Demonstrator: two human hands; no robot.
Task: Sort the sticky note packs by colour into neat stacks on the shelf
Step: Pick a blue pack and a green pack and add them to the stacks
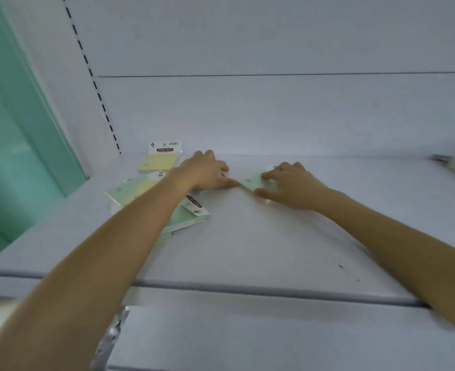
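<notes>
A yellow sticky note pack (159,159) with a white "STICKY NOTE" header lies at the back left of the white shelf (274,236). In front of it a loose heap of green and yellow packs (138,188) spreads under my left forearm. My left hand (205,172) rests palm down by the heap, its thumb touching the left edge of a single green pack (253,182). My right hand (292,184) presses on that green pack from the right, fingers spread over it. Most of the pack is hidden by the fingers.
The shelf's back panel (274,116) rises behind, with a slotted upright (98,92) at the left. A teal panel (20,129) stands left of the shelf. A blurred pale object (454,164) lies at the far right. Crumpled foil (111,336) hangs below the shelf edge.
</notes>
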